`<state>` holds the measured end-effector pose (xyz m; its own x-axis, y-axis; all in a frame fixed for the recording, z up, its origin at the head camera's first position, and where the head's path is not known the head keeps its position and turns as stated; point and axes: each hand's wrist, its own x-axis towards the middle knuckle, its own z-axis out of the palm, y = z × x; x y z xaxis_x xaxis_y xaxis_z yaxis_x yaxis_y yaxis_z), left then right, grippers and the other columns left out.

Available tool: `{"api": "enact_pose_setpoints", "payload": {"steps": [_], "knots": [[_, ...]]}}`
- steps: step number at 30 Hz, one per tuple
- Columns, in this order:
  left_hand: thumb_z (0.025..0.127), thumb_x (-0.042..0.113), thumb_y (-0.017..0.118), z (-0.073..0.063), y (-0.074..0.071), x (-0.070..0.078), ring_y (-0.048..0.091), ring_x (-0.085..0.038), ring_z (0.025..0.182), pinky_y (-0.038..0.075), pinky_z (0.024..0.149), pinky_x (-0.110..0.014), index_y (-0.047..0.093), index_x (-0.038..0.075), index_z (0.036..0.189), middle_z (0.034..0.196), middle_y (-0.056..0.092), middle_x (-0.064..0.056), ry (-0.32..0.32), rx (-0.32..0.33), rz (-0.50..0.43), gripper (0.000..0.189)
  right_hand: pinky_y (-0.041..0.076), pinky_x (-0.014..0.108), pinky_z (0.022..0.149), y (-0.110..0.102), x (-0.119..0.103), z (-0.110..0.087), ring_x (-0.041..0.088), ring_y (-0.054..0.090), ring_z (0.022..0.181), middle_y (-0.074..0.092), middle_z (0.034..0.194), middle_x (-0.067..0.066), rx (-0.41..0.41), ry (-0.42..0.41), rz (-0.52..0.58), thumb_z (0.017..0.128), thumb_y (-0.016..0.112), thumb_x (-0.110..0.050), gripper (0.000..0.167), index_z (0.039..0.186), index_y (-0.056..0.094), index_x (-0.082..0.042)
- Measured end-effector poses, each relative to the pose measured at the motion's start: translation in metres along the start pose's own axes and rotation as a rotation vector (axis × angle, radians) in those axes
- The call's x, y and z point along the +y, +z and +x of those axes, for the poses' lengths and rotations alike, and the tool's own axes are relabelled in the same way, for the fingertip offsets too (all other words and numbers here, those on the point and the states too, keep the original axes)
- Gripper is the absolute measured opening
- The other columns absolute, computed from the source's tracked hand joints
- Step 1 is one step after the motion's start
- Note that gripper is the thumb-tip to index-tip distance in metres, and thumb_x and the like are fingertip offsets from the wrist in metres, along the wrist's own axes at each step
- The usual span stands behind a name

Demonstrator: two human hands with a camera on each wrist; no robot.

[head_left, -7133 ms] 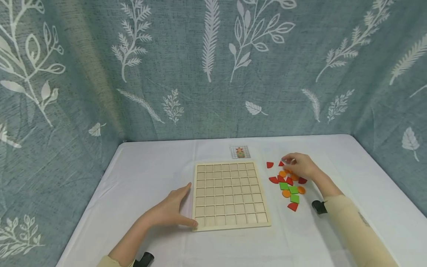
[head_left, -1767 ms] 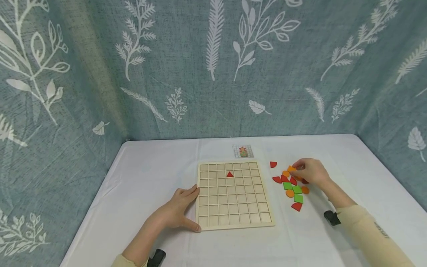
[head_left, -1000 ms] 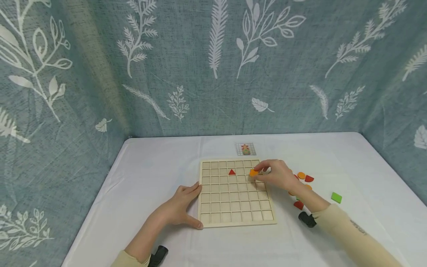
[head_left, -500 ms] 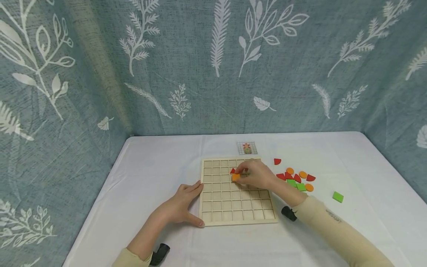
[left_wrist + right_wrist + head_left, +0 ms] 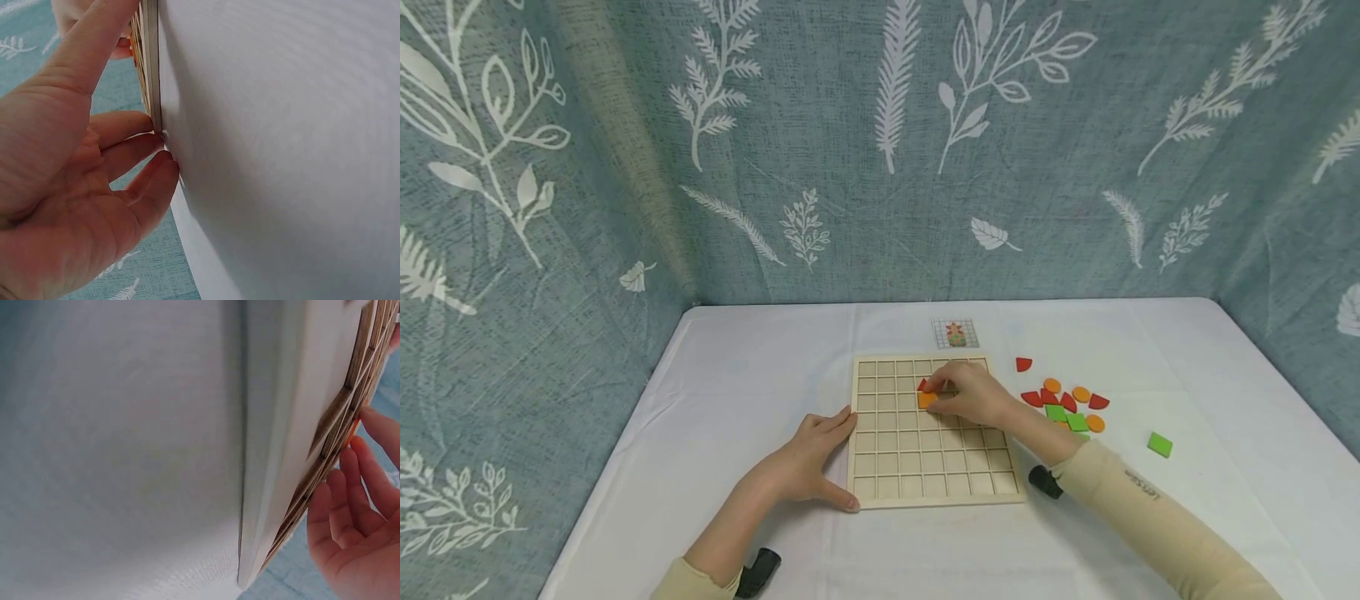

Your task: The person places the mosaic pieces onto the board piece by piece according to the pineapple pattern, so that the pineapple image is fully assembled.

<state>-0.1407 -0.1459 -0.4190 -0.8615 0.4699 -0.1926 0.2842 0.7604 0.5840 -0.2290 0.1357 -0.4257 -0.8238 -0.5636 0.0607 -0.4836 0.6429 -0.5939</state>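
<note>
My right hand (image 5: pixel 973 393) pinches an orange square tile (image 5: pixel 927 401) between thumb and fingertips, over a cell of the wooden grid board (image 5: pixel 917 462). Just behind that tile lies a red triangle tile (image 5: pixel 922 385), partly hidden by the fingers. In the right wrist view only a thin orange edge of the square tile (image 5: pixel 354 432) shows, at the fingertips. My left hand (image 5: pixel 802 460) rests at the board's left edge, thumb and fingers spread. The left wrist view shows its fingertips touching the table and the side of the board (image 5: pixel 152 69).
Behind the board lies a small picture card (image 5: pixel 956 333). To the right are loose red quarter-circle tiles (image 5: pixel 1098 402), orange round tiles (image 5: pixel 1081 394) and green square tiles (image 5: pixel 1077 422). A single green tile (image 5: pixel 1160 444) lies farther right. A patterned curtain (image 5: pixel 820 150) surrounds the white table (image 5: pixel 752 358).
The red triangle was put on the board. My right hand then took the orange square from the pile and carried it left over the board; one green tile shifted right. My left hand stays put.
</note>
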Motion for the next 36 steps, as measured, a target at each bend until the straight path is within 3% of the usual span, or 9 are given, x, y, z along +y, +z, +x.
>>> {"api": "enact_pose_setpoints", "payload": {"steps": [9, 14, 18, 25, 31, 36], "knots": [[0.059, 0.036, 0.093, -0.001, -0.001, 0.001, 0.032, -0.032, 0.129, 0.035, 0.106, -0.052, 0.034, -0.002, 0.149, 0.158, 0.025, -0.016, -0.001, -0.006, -0.010, 0.114, 0.050, 0.028, 0.075, 0.000, 0.002, -0.003, 0.013, 0.059, 0.085, 0.068, 0.099, -0.001, -0.005, -0.012, 0.016, 0.086, 0.076, -0.015, 0.020, 0.105, 0.072, -0.009], [0.059, 0.037, 0.093, -0.001, 0.000, 0.002, 0.033, -0.031, 0.127, 0.035, 0.106, -0.052, 0.034, -0.002, 0.149, 0.158, 0.025, -0.015, -0.012, -0.009, -0.007, 0.115, 0.051, 0.029, 0.073, -0.006, 0.009, -0.013, 0.014, 0.060, 0.086, 0.068, 0.099, -0.001, 0.041, -0.015, 0.037, 0.089, 0.071, -0.014, 0.017, 0.106, 0.072, -0.009], [0.059, 0.037, 0.093, -0.001, -0.001, 0.003, 0.033, -0.030, 0.127, 0.035, 0.106, -0.052, 0.034, -0.001, 0.149, 0.158, 0.025, -0.014, -0.018, -0.009, -0.010, 0.115, 0.050, 0.031, 0.069, -0.021, 0.022, -0.025, 0.017, 0.060, 0.085, 0.068, 0.101, 0.003, 0.115, 0.059, 0.048, 0.090, 0.070, -0.014, 0.016, 0.105, 0.072, -0.007], [0.059, 0.037, 0.093, -0.001, -0.001, 0.003, 0.033, -0.030, 0.129, 0.035, 0.106, -0.052, 0.034, -0.001, 0.150, 0.158, 0.025, -0.014, -0.018, -0.008, -0.010, 0.115, 0.047, 0.033, 0.063, -0.052, 0.057, -0.046, 0.021, 0.058, 0.078, 0.067, 0.094, 0.009, 0.257, 0.255, -0.049, 0.090, 0.070, -0.015, 0.019, 0.104, 0.072, -0.002], [0.060, 0.038, 0.093, -0.001, -0.001, 0.002, 0.032, -0.030, 0.129, 0.034, 0.106, -0.051, 0.033, -0.001, 0.150, 0.159, 0.025, -0.013, -0.021, -0.011, -0.012, 0.115, 0.048, 0.033, 0.063, -0.064, 0.075, -0.057, 0.024, 0.057, 0.080, 0.066, 0.100, 0.013, 0.257, 0.453, -0.075, 0.088, 0.070, -0.023, 0.029, 0.107, 0.069, -0.001], [0.060, 0.038, 0.093, -0.001, 0.000, 0.002, 0.031, -0.030, 0.129, 0.034, 0.106, -0.052, 0.033, -0.001, 0.150, 0.159, 0.024, -0.013, -0.020, -0.013, -0.019, 0.115, 0.052, 0.040, 0.073, -0.066, 0.079, -0.057, 0.029, 0.058, 0.088, 0.064, 0.104, 0.017, 0.215, 0.523, -0.078, 0.086, 0.072, -0.029, 0.040, 0.112, 0.065, 0.002]]}}
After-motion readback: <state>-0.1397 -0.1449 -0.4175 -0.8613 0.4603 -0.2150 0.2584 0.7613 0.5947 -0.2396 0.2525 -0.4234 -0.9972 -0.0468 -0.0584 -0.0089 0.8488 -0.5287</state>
